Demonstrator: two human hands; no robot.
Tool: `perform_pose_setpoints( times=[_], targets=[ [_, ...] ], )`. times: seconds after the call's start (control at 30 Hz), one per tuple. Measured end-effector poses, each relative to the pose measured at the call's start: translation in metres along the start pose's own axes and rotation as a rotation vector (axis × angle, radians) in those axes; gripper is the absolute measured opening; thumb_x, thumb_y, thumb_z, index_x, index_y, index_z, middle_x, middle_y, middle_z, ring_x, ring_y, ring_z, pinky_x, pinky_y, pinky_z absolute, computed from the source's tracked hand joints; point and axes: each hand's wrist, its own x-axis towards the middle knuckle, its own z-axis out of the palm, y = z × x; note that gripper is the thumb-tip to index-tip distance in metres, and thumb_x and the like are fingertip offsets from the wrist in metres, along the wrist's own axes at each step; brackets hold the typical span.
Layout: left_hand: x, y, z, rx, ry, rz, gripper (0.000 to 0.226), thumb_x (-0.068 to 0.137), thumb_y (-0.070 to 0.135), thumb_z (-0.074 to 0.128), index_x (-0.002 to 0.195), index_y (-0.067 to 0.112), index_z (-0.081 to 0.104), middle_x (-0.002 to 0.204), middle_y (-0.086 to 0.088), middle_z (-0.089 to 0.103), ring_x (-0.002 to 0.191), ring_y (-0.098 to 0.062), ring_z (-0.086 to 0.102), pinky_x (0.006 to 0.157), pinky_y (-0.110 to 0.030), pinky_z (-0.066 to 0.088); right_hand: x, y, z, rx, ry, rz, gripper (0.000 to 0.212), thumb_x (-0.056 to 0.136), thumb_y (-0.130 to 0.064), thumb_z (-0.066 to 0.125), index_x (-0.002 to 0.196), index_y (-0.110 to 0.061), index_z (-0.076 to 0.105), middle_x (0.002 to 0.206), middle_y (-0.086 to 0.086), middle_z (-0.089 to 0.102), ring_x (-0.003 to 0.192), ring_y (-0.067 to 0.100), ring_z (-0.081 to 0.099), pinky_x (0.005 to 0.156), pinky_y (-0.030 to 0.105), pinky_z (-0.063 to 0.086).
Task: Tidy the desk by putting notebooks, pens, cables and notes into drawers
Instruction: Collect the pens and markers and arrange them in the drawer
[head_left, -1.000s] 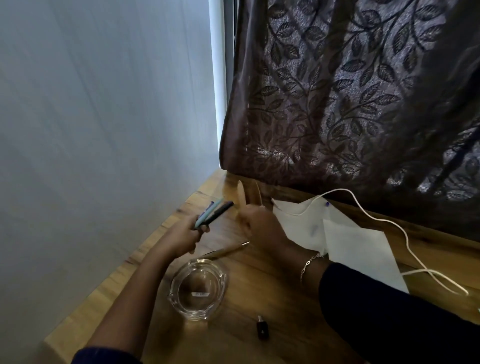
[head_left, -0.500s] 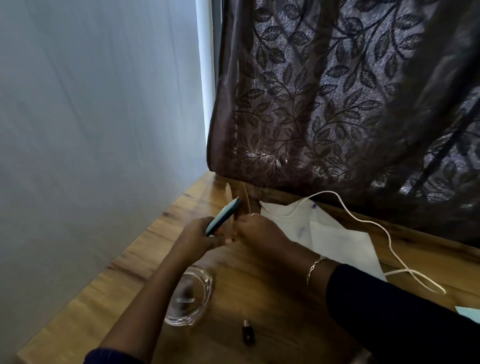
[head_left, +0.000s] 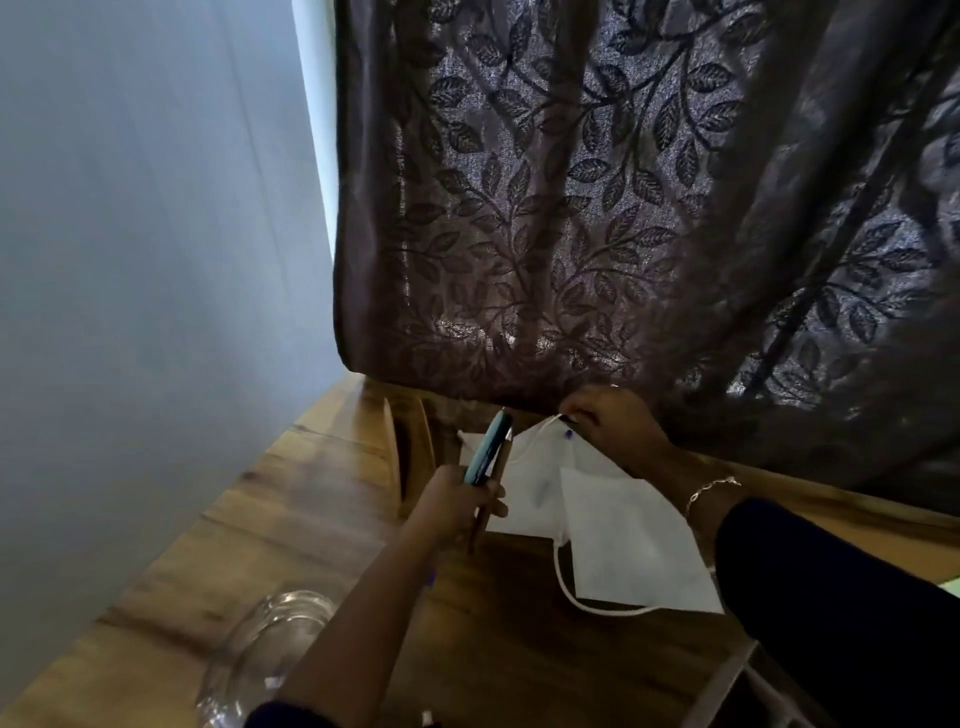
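Early stage: left hand (head_left: 457, 506) grips pens (head_left: 488, 451), right hand (head_left: 615, 422) pinches white cable (head_left: 559, 569) at desk's (head_left: 311, 493) back edge; papers (head_left: 634, 551) lie loose, nothing in drawers yet.

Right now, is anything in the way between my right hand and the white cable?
Nothing visible. The right hand pinches the white cable at the curtain hem. Farther along, the cable seems to pass under the white papers, which could drag when it is lifted.

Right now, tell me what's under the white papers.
The wooden desk and a stretch of white cable, emerging at their front edge; anything else beneath is hidden.
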Motion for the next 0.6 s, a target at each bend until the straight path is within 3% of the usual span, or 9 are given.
perform_pose_setpoints(
  times=[0.03, 0.1, 0.23, 0.37, 0.47, 0.53, 0.6],
  targets=[
    [0.007, -0.001, 0.005, -0.031, 0.025, -0.015, 0.022, 0.096, 0.009, 0.045, 0.111, -0.004, 0.054, 0.105, -0.016, 0.063, 0.064, -0.008, 0.053, 0.066, -0.028, 0.048, 0.003, 0.009, 0.003, -0.017, -0.002, 0.019, 0.018, 0.086, -0.007, 0.058, 0.097, -0.009, 0.072, 0.103, 0.01, 0.069, 0.096, 0.028, 0.062, 0.082, 0.032, 0.044],
    [0.019, -0.003, 0.012, -0.117, 0.064, -0.054, 0.023, 0.095, 0.012, 0.046, 0.111, -0.002, 0.056, 0.106, -0.012, 0.06, 0.083, -0.017, 0.05, 0.074, -0.031, 0.042, 0.007, 0.02, 0.012, -0.069, -0.078, 0.014, 0.021, 0.086, -0.007, 0.056, 0.1, -0.011, 0.072, 0.107, 0.008, 0.068, 0.099, 0.028, 0.061, 0.086, 0.032, 0.043],
    [0.035, -0.006, 0.017, -0.346, 0.082, -0.175, 0.015, 0.094, 0.016, 0.052, 0.102, 0.004, 0.056, 0.091, -0.008, 0.057, 0.082, -0.018, 0.052, 0.072, -0.028, 0.044, 0.015, 0.028, 0.03, -0.161, -0.28, -0.05, 0.028, 0.083, -0.002, 0.054, 0.104, -0.011, 0.07, 0.113, 0.007, 0.066, 0.108, 0.025, 0.058, 0.092, 0.027, 0.041],
    [0.047, -0.014, 0.018, -0.549, 0.035, -0.241, 0.013, 0.093, 0.01, 0.052, 0.105, 0.005, 0.053, 0.097, -0.011, 0.066, 0.092, -0.02, 0.061, 0.084, -0.031, 0.049, 0.027, 0.042, 0.052, -0.24, -0.263, -0.171, 0.04, 0.046, 0.006, 0.081, 0.082, -0.011, 0.074, 0.082, 0.004, 0.073, 0.075, 0.02, 0.07, 0.069, 0.022, 0.054],
    [0.05, -0.017, 0.02, -0.529, 0.045, -0.254, 0.011, 0.09, 0.01, 0.055, 0.101, 0.007, 0.053, 0.101, -0.012, 0.065, 0.096, -0.022, 0.059, 0.09, -0.034, 0.048, 0.027, 0.036, 0.054, -0.396, -0.363, -0.192, 0.027, 0.075, -0.002, 0.064, 0.101, -0.009, 0.069, 0.106, 0.01, 0.068, 0.098, 0.025, 0.065, 0.083, 0.028, 0.052],
    [0.051, -0.018, 0.021, -0.514, 0.054, -0.266, 0.004, 0.09, 0.01, 0.055, 0.094, 0.008, 0.054, 0.097, -0.011, 0.065, 0.096, -0.022, 0.059, 0.093, -0.035, 0.047, 0.028, 0.034, 0.05, -0.42, -0.358, -0.202, 0.023, 0.063, -0.006, 0.075, 0.085, -0.011, 0.072, 0.09, 0.008, 0.07, 0.081, 0.023, 0.068, 0.068, 0.022, 0.052],
    [0.052, -0.019, 0.022, -0.515, 0.05, -0.265, 0.003, 0.092, 0.009, 0.053, 0.089, 0.009, 0.054, 0.093, -0.01, 0.066, 0.098, -0.023, 0.06, 0.097, -0.037, 0.046, 0.031, 0.037, 0.049, -0.475, -0.38, -0.164, 0.017, 0.071, -0.006, 0.068, 0.087, -0.009, 0.07, 0.094, 0.009, 0.069, 0.087, 0.025, 0.066, 0.071, 0.024, 0.049]
  ],
)
